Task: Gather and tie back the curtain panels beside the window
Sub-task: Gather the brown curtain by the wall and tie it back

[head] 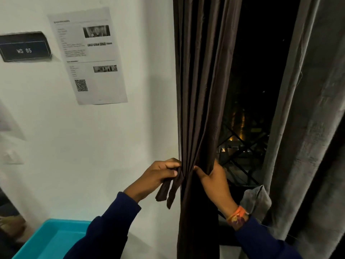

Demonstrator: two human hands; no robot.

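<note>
- White wall (pixel 112 137) left of a dark window (pixel 257 90).
- Brown curtain (pixel 201 90) hangs bunched at the window's left edge.
- Left hand (pixel 158 176) pinches the tie strap (pixel 168 191) beside the curtain.
- Right hand (pixel 212 178) clasps the curtain's gathered folds.
- Grey curtain (pixel 308 128) hangs right of the window.

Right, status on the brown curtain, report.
Left hand pinching tie ends. Right hand gripping bunched brown curtain. No knot visible yet. Grey curtain hangs loose; nothing in the way.
</note>
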